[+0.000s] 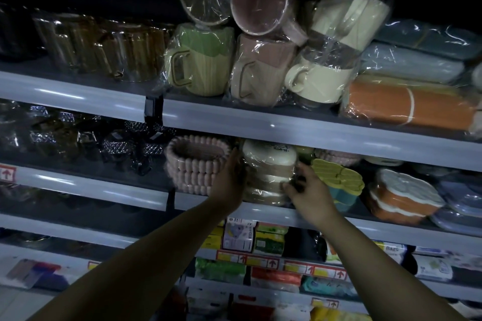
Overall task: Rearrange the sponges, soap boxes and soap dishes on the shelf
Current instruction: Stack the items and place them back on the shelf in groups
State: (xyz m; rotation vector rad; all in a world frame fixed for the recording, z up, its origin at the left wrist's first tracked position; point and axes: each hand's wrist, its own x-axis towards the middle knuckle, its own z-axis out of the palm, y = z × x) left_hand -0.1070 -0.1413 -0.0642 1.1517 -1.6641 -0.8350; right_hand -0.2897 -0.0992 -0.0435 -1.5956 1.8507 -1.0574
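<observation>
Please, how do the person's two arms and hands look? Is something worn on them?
Both forearms are bare as far as the picture shows: no sleeves, watch or bracelet. The left hand and right hand wear no gloves. In the dim light, rings cannot be told.

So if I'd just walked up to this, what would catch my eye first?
Probably the two hands: the left hand and right hand sit on either side of a wrapped stack of cream soap boxes on the middle shelf. Left of it is a stack of pink beaded soap dishes. On the shelf above, shiny plastic-wrapped mugs stand out, with a bright orange case at the right.
</observation>
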